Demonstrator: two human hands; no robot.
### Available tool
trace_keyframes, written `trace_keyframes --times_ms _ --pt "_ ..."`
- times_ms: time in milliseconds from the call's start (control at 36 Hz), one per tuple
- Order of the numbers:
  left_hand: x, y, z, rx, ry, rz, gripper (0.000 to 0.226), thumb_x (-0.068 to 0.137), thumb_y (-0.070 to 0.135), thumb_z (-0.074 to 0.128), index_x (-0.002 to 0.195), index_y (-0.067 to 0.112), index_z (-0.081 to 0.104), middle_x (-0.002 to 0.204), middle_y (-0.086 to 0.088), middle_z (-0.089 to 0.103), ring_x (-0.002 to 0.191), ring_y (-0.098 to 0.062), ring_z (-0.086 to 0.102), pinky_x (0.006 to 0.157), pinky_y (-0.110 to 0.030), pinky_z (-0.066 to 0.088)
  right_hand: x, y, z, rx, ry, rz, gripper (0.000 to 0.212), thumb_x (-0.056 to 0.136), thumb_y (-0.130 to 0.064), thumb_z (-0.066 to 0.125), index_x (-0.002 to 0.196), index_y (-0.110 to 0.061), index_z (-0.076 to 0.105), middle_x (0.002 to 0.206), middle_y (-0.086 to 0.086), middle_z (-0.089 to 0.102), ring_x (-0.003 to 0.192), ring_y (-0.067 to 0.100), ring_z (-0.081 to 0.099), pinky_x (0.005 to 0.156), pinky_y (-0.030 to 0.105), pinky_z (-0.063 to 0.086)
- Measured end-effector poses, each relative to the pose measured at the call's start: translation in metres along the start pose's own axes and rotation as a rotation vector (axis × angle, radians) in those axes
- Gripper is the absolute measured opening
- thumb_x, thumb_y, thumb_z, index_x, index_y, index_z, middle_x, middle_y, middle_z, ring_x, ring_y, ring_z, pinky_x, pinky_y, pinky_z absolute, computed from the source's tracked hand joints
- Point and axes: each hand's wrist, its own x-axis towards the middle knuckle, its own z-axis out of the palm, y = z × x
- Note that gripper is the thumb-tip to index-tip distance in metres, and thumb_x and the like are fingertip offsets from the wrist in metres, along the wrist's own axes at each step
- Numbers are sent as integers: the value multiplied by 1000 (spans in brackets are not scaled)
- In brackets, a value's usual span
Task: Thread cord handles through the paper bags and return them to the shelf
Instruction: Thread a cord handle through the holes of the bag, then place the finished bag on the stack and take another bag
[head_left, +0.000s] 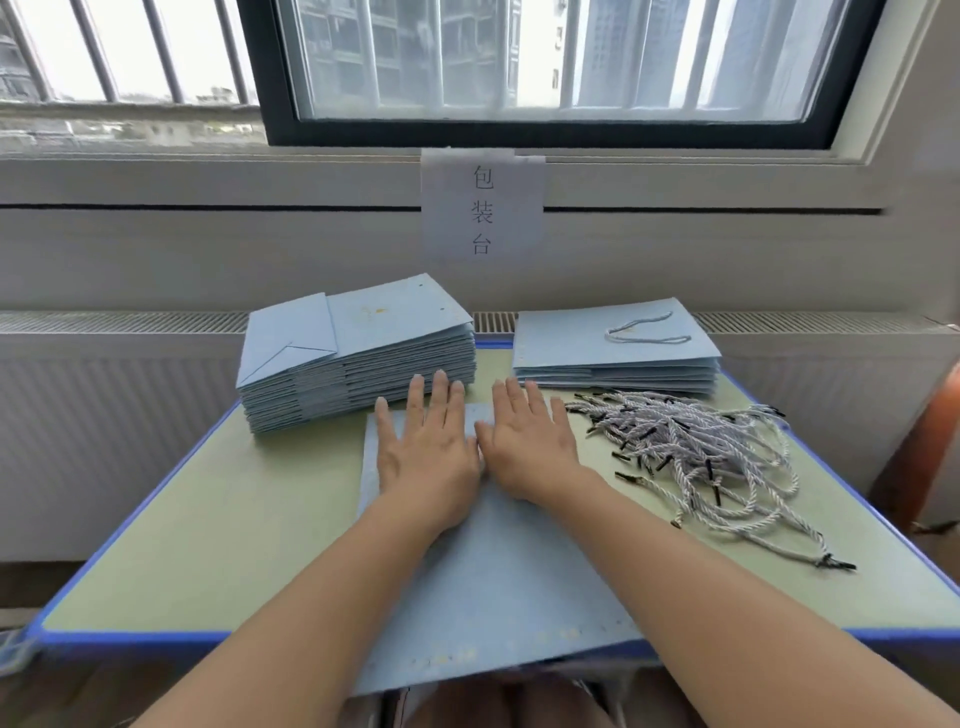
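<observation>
A flat light-blue paper bag (498, 587) lies in the middle of the green table, its near end hanging over the front edge. My left hand (428, 447) and my right hand (530, 441) rest palm-down side by side on its far half, fingers spread, holding nothing. A tall stack of folded blue bags (358, 348) stands behind my left hand. A lower stack of bags (615, 345) sits at the back right, with a white cord handle (647, 332) lying on top. A loose heap of white twisted cords with black tips (696, 452) lies to the right of my right hand.
The table (218, 519) has a blue rim and stands against a radiator below a window. A paper sign (483, 205) hangs on the wall behind the stacks. An orange object (924, 447) leans at the right edge.
</observation>
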Motion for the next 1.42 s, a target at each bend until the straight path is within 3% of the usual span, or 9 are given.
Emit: trace_keyframes --times_ms 194,583,750,972,1056,1111,1194,1278,1417 --pt "-52 2 10 -140 -193 16 57 105 36 11 155 18 -9 161 4 -20 148 -17 -21 117 -46 -13 -46 5 14 30 -108 21 63 102 -41 17 153 -11 -4 161 5 -10 148 21 -10 119 42 -8" --pt "-67 3 13 -149 -102 -30 61 104 42 15 153 25 -16 160 1 -25 147 -23 -24 116 -51 -12 -61 9 16 28 -77 22 70 101 -51 17 153 -9 -4 161 8 -9 148 24 -11 119 44 -6" --pt "-70 8 13 -161 -217 -1 56 104 43 11 156 29 -5 162 3 -18 149 -26 -17 113 -61 -10 -67 13 21 93 -111 49 72 100 -51 22 153 -9 -2 161 9 -10 148 24 -10 119 41 -4" --pt "-72 2 12 -295 -144 -38 63 103 49 22 153 35 -12 158 4 -31 146 -22 -26 116 -56 -9 -26 30 -19 860 110 289 67 101 -34 41 152 -8 9 159 10 14 141 25 26 110 34 26" --pt "-73 2 12 -326 -107 -22 65 101 54 22 153 36 -12 155 6 -35 146 -20 -27 118 -53 -6 -4 43 -33 1183 72 401 74 96 -41 51 151 -7 15 133 6 39 104 21 49 85 32 41" --pt "-72 1 12 -324 -89 21 71 92 67 14 152 38 -13 150 10 -40 146 -19 -27 118 -51 -4 3 49 -42 1254 -23 401 79 90 -48 59 147 -5 25 131 2 42 111 23 51 92 35 44" --pt "-67 1 8 -344 -56 95 97 58 76 -9 149 43 -15 144 16 -42 146 -16 -27 119 -47 -2 7 56 -54 1307 -65 317 49 93 -28 62 128 2 48 109 14 62 90 26 63 79 39 54" --pt "-51 -1 -1 -326 -8 126 102 53 74 -13 150 41 -15 156 10 -31 147 -16 -23 119 -42 -6 6 64 -71 1410 -10 333 5 96 -10 55 96 -6 56 78 10 59 69 23 60 56 30 51" --pt "-19 -3 -29 -305 181 97 101 57 72 -12 151 37 -14 161 9 -19 148 -14 -19 117 -42 -11 15 98 -91 1634 139 507 23 94 -18 52 110 -3 61 89 17 63 71 29 59 62 33 49"
